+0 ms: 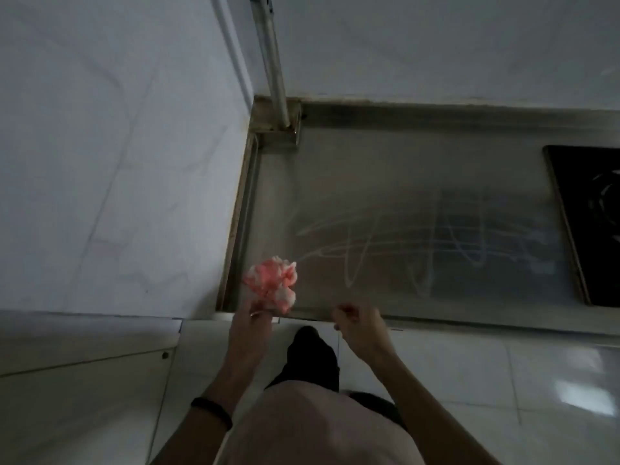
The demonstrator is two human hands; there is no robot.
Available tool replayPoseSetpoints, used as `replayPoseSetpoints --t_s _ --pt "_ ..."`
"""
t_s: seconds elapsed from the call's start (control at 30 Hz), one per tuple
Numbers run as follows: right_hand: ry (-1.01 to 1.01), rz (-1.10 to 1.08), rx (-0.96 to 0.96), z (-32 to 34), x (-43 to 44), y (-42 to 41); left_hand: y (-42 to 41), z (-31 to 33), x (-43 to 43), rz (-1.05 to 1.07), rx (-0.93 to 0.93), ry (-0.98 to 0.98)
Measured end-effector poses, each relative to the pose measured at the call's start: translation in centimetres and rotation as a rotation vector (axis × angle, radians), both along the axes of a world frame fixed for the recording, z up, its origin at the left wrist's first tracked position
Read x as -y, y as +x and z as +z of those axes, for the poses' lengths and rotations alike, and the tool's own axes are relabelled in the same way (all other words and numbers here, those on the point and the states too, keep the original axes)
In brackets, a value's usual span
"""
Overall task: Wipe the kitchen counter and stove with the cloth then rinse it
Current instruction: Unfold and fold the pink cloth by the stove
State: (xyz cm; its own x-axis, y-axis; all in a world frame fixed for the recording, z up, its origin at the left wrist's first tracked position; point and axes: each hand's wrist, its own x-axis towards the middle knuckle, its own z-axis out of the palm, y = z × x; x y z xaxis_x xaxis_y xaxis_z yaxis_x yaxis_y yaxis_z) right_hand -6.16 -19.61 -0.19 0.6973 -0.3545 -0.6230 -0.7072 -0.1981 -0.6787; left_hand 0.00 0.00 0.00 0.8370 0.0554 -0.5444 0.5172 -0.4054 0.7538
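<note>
Our left hand grips the bunched pink-and-white cloth over the front-left corner of the steel counter. Our right hand hangs clenched, empty, nearby.

Single head view, wide-angle, looking steeply down from standing height. Faces the counter left end and wall corner. Stove is cut off by the right frame edge. Left hand and right hand are close to the lens at the counter front edge, with floor below.
</note>
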Motion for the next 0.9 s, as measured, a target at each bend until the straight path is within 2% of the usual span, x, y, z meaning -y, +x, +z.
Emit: replayPoseSetpoints --t_s 0.1,0.27,0.4,0.5,0.7,0.9 --pt "-0.012 0.057 -0.048 -1.6 -2.3 4.0 2.1 -0.9 0.0 -0.104 0.038 -0.038" --pt "0.02 -0.005 -0.069 -2.8 -5.5 7.6 4.6 -1.4 0.6 -0.116 0.121 -0.08" --pt "0.001 -0.016 -0.123 -3.6 -7.1 8.5 5.3 -1.8 0.6 -0.051 -0.017 -0.116" --pt "-0.05 -0.029 -0.119 -3.5 -7.5 8.8 5.6 -2.0 0.3 -0.002 -0.06 -0.043" --pt "-0.025 -0.086 0.025 -1.8 -4.3 6.3 5.5 -1.4 -0.1 0.042 -0.094 0.052" --pt "-0.116 0.042 -0.111 -2.1 0.4 1.7 4.4 -0.7 1.0 0.029 -0.054 0.116"
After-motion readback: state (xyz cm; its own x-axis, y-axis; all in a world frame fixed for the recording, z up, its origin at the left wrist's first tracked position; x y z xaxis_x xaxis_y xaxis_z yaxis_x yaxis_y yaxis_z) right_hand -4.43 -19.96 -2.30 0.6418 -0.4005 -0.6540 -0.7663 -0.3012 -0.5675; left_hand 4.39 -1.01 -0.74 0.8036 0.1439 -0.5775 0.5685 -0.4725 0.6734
